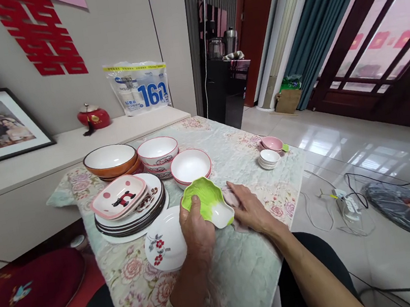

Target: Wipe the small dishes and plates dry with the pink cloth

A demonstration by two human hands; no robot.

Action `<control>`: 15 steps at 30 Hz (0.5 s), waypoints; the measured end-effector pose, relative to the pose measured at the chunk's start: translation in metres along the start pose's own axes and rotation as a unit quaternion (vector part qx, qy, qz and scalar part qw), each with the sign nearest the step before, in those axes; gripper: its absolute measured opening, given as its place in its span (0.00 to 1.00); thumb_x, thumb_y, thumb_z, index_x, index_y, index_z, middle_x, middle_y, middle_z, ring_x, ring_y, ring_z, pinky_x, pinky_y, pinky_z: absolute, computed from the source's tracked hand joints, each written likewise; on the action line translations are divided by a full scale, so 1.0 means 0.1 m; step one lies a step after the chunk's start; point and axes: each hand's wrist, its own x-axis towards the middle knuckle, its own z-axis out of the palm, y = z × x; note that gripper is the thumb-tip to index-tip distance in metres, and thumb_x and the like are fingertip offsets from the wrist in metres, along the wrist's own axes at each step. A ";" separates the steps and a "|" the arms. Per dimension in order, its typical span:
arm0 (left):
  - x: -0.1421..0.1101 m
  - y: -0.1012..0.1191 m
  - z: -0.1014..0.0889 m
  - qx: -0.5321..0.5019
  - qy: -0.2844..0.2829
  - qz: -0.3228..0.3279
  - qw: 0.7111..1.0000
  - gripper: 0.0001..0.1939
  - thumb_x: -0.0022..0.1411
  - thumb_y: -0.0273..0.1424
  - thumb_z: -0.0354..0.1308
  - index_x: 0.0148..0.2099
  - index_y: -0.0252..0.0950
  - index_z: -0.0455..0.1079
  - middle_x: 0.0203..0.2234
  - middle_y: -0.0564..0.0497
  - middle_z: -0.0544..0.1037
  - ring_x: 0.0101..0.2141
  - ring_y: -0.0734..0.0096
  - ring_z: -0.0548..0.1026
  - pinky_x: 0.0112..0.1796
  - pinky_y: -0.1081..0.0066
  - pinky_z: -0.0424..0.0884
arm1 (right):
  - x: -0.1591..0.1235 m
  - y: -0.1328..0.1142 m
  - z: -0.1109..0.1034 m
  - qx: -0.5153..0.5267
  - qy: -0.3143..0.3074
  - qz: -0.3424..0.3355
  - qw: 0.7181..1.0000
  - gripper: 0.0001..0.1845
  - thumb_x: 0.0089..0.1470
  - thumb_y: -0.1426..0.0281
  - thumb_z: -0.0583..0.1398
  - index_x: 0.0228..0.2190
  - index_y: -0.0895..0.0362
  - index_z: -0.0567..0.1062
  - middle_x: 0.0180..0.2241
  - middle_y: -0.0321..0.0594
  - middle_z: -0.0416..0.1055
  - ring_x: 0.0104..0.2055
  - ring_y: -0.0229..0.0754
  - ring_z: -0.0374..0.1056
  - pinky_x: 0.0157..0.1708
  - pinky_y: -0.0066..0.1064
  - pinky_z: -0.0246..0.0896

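Observation:
My left hand (198, 231) grips a green and white cabbage-shaped dish (208, 196) by its near left edge, thumb over the inside. The dish is tilted toward me above the table. At its right side, my right hand (252, 209) has its fingers closed on a pale pinkish cloth (229, 195), partly hidden behind the dish. Left of my left hand lies a white plate with red flowers (164, 244). Just behind the dish are white bowls with red rims (191, 166).
A pink dish (119, 197) tops a stack of dark-rimmed plates (133, 228) at left. Behind stand brown bowls (111, 160) and more red-rimmed bowls (158, 151). Small white dishes (268, 160) and a pink bowl (273, 144) sit near the right edge of the flowered tablecloth (238, 271).

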 end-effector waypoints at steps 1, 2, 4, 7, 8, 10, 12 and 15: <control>0.01 0.00 0.00 -0.008 0.006 -0.012 1.000 0.26 0.59 0.37 0.60 0.58 0.37 0.67 0.39 0.46 0.81 0.35 0.63 0.81 0.39 0.65 0.76 | 0.00 0.00 0.01 0.011 0.011 -0.025 1.000 0.38 0.55 0.57 0.61 0.63 0.55 0.60 0.61 0.51 0.61 0.62 0.55 0.56 0.60 0.49 0.51; 0.02 -0.01 0.00 -0.014 0.014 -0.024 1.000 0.26 0.59 0.37 0.60 0.58 0.37 0.67 0.39 0.46 0.82 0.35 0.63 0.81 0.40 0.64 0.76 | 0.00 -0.01 0.00 0.027 0.039 -0.051 0.998 0.37 0.54 0.59 0.62 0.63 0.54 0.61 0.62 0.50 0.59 0.64 0.55 0.54 0.61 0.49 0.50; 0.02 0.00 0.03 -0.026 0.028 -0.044 0.998 0.25 0.58 0.36 0.60 0.58 0.37 0.67 0.39 0.46 0.82 0.35 0.62 0.81 0.41 0.63 0.76 | -0.01 -0.07 -0.04 0.059 0.128 -0.075 0.987 0.28 0.57 0.61 0.59 0.58 0.54 0.68 0.59 0.49 0.62 0.62 0.52 0.57 0.60 0.46 0.51; 0.00 0.02 0.07 -0.047 0.044 -0.054 0.996 0.24 0.58 0.34 0.60 0.56 0.37 0.69 0.39 0.45 0.81 0.36 0.61 0.81 0.42 0.62 0.76 | -0.05 -0.20 -0.12 0.077 0.181 -0.056 0.979 0.16 0.62 0.64 0.54 0.47 0.55 0.75 0.43 0.45 0.73 0.47 0.47 0.68 0.49 0.39 0.61; -0.01 0.03 0.09 -0.050 0.048 -0.053 0.996 0.23 0.58 0.34 0.60 0.56 0.36 0.69 0.39 0.45 0.81 0.37 0.61 0.81 0.42 0.62 0.76 | -0.06 -0.24 -0.14 0.076 0.162 -0.052 0.983 0.15 0.62 0.64 0.54 0.45 0.55 0.76 0.39 0.44 0.74 0.43 0.46 0.69 0.45 0.37 0.62; -0.04 0.04 0.12 -0.046 0.048 -0.047 0.997 0.22 0.58 0.35 0.60 0.54 0.35 0.69 0.39 0.45 0.81 0.37 0.61 0.80 0.41 0.63 0.76 | -0.08 -0.31 -0.14 0.072 0.101 -0.041 0.991 0.14 0.61 0.63 0.55 0.43 0.54 0.77 0.34 0.40 0.75 0.36 0.44 0.70 0.39 0.34 0.62; -0.06 0.05 0.14 -0.035 0.042 -0.046 0.997 0.21 0.58 0.35 0.60 0.53 0.35 0.70 0.38 0.45 0.81 0.36 0.62 0.80 0.40 0.64 0.76 | -0.08 -0.37 -0.09 0.072 0.058 -0.019 0.996 0.13 0.61 0.63 0.55 0.41 0.54 0.77 0.30 0.37 0.75 0.32 0.42 0.70 0.35 0.31 0.60; -0.10 0.04 0.16 -0.033 0.017 -0.048 0.998 0.20 0.59 0.35 0.59 0.53 0.35 0.70 0.38 0.47 0.81 0.35 0.63 0.80 0.40 0.65 0.76 | -0.06 -0.40 -0.02 0.054 0.058 0.022 0.997 0.12 0.62 0.64 0.54 0.34 0.53 0.76 0.26 0.36 0.73 0.28 0.40 0.67 0.30 0.30 0.56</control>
